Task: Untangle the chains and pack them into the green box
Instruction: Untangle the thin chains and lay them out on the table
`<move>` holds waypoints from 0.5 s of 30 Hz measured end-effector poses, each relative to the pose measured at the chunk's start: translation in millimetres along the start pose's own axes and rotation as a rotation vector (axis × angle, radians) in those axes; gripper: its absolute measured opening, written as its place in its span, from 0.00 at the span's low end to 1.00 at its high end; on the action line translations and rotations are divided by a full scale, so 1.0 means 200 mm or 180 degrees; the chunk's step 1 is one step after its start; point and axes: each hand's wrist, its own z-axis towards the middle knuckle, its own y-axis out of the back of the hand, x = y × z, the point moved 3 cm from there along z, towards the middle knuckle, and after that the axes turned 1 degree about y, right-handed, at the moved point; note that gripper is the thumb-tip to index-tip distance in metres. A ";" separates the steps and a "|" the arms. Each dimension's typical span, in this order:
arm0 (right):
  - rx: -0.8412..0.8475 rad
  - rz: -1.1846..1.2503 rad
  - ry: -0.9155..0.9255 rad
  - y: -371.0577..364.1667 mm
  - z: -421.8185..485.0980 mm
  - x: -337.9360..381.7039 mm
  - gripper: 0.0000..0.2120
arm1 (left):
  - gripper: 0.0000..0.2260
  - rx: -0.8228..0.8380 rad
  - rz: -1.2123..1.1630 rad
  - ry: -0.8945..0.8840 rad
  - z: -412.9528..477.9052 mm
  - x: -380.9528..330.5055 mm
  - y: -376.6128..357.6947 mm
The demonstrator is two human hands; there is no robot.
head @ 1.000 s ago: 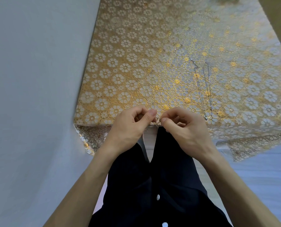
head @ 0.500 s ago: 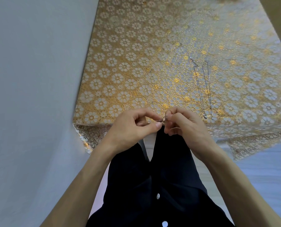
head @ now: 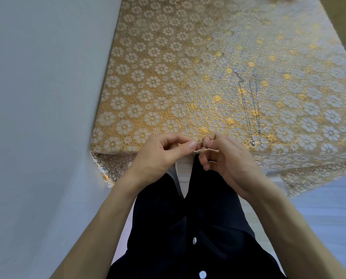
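Note:
My left hand [head: 160, 156] and my right hand [head: 226, 162] meet at the near edge of the table, each pinching an end of a thin silver chain [head: 202, 144] between thumb and forefinger. Only a short stretch of that chain shows between the fingertips. A second silver chain [head: 250, 103] lies stretched out in a long narrow loop on the gold flower-patterned tablecloth [head: 168, 77], to the right of my hands, with small pendants at its near end. The green box is out of view.
A plain white wall runs along the table's left side. The tablecloth hangs over the near edge. A pale object is cut off at the top edge of the frame. My dark buttoned shirt fills the bottom.
My hands have drawn slightly apart and my fingers have shifted on the chain, so a short piece of it now shows between the fingertips. The chain on the cloth has not moved.

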 end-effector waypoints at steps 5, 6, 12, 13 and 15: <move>0.0019 0.0466 -0.0124 -0.02 0.00 0.00 0.03 | 0.10 0.0034 -0.0569 0.0340 -0.01 0.01 -0.02; 0.0031 0.0534 -0.0155 -0.02 -0.01 0.00 0.05 | 0.12 0.0055 -0.0637 0.0410 -0.01 0.02 -0.02; 0.0053 0.0712 -0.0260 -0.06 -0.01 0.00 0.09 | 0.14 -0.0130 -0.0990 0.0650 -0.01 0.04 -0.02; 0.0053 0.0653 -0.0226 -0.05 -0.01 -0.01 0.09 | 0.14 -0.0162 -0.1014 0.0664 -0.01 0.05 -0.02; 0.0064 0.0581 -0.0179 -0.04 -0.02 -0.02 0.08 | 0.14 -0.0232 -0.1072 0.0693 -0.02 0.06 -0.01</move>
